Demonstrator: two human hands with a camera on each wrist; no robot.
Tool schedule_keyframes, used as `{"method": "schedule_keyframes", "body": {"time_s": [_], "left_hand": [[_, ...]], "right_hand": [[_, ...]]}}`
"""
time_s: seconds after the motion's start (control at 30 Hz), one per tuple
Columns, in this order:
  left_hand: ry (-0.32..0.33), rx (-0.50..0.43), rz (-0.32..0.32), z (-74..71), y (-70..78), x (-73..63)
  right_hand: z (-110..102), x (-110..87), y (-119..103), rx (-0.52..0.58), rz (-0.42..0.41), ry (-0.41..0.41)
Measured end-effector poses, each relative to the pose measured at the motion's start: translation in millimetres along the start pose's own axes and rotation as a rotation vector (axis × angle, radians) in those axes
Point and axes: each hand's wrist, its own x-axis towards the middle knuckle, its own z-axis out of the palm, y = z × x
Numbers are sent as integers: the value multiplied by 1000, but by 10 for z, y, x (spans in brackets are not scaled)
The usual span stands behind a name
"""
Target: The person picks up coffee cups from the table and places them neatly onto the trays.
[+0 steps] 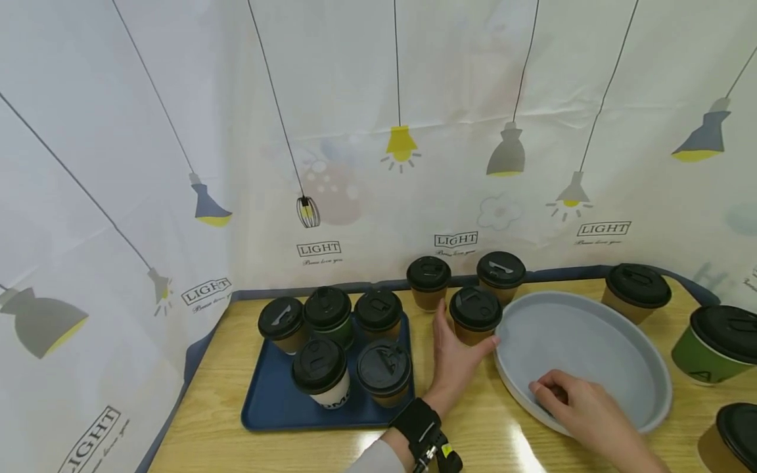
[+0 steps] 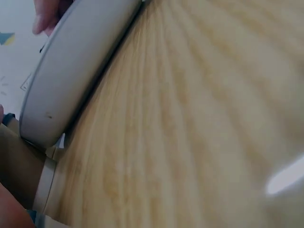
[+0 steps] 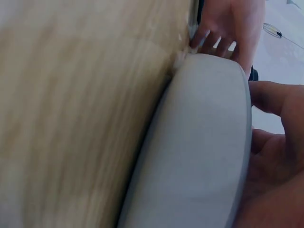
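Observation:
My left hand (image 1: 452, 361) grips a brown paper coffee cup (image 1: 473, 335) with a black lid, thumb on the right side and fingers on the left. This cup stands upright by the left rim of a round grey tray (image 1: 582, 335). In the left wrist view the brown cup wall (image 2: 21, 164) shows close beside the tray's side. Over the tray's near part is my right hand (image 1: 582, 407), fingers loosely curled, holding nothing. From the right wrist, the right hand (image 3: 280, 142) appears beside the tray's outer wall (image 3: 194, 142).
Several lidded cups stand on a blue rectangular tray (image 1: 269, 410) at left. Two brown cups, one left (image 1: 428, 282) and one right (image 1: 501, 276), stand behind the gripped cup. Near the round tray's right side are a brown cup (image 1: 635, 292), a green cup (image 1: 715, 345) and another brown cup (image 1: 730, 437).

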Motion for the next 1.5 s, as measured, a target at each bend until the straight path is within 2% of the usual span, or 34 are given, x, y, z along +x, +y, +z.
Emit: {"method": "schedule_keyframes", "body": {"time_s": [0.13,0.27,0.47,0.67,0.83,0.97,1.17,1.37,1.5], "left_hand": [[32,-12,45,76,-21,75],[26,6,83,123,-46,128],[42,11,103,171,-88,184],[77,3,135,177,-117,191],[97,3,170,164,-53,169],[93,-17,194,136,58,123],[28,-43,225,9,349,-13],[-44,-65,322,-292,775,-204],[-59,-89,378,-557,944,-267]], "right_hand": [[39,-38,-7,18,-21,9],[53,-61,-6,26,-30,19],[62,-71,5,24,-35,32],[76,-75,2,30,-37,33],[66,-66,9,32,-39,19],[53,-64,17,33,-35,9],[43,-60,14,33,-34,-11],[42,-54,7,24,-43,-25],[41,-41,-11,3,-47,-23]]}}
